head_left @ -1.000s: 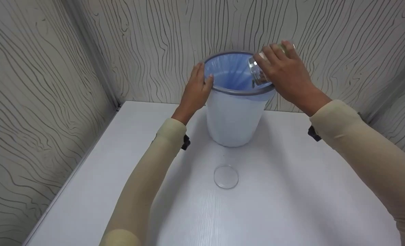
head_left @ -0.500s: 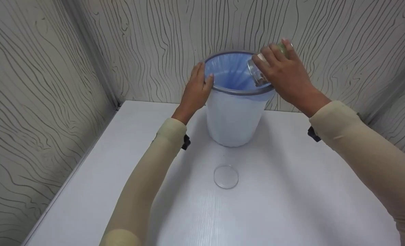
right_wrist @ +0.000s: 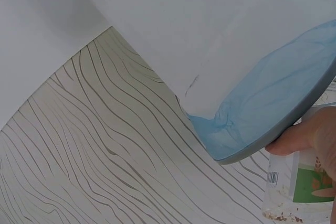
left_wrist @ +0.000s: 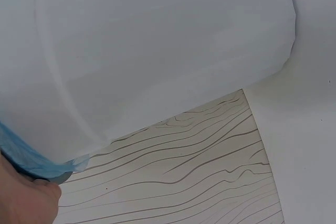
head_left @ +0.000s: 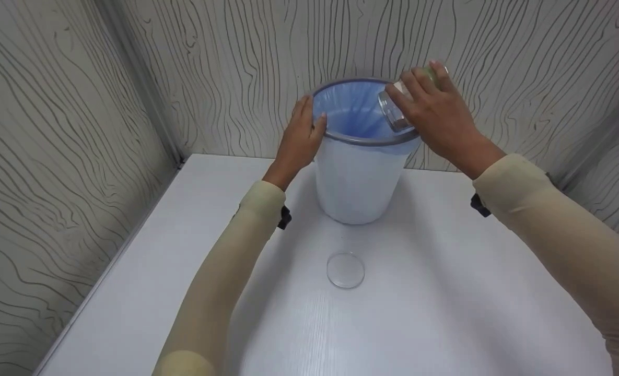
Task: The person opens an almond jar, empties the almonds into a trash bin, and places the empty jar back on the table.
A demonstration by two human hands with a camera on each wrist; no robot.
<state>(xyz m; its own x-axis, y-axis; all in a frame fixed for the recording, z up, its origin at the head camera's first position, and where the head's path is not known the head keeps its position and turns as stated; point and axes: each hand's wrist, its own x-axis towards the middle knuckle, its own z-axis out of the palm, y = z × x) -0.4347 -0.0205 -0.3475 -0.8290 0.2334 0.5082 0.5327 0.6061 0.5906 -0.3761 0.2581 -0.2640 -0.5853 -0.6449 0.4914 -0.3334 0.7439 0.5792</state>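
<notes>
Bin (head_left: 359,177) count is one here: white, lined with one blue bag (head_left: 348,112) folded over a grey rim, standing toward the back edge of the white table (head_left: 445,313), close to the wall.

I've got two hands in view. My left hand (head_left: 296,138) rests against the bin's left side just under the rim, fingers straight and flat on it, thumb at the rim. From the left wrist view I only see a bit of the hand (left_wrist: 26,200) next to the blue bag edge (left_wrist: 31,161), so the head view is what shows the fingers.

My right hand (head_left: 434,117) has its fingers curled round one clear jar (head_left: 395,107), tipped on its side with the open mouth pointing over the bin's right rim, above the bag. The right wrist view shows the jar (right_wrist: 294,187) has a green label and a few crumbs or grains sitting inside, with my thumb (right_wrist: 299,135) pressed on it right under the grey rim (right_wrist: 294,124).

One round clear lid (head_left: 346,270) lies flat on the table in front of the bin, nearer the front edge, well apart from both hands.

Both sleeves are beige, and there's a dark strap at each wrist.
</notes>
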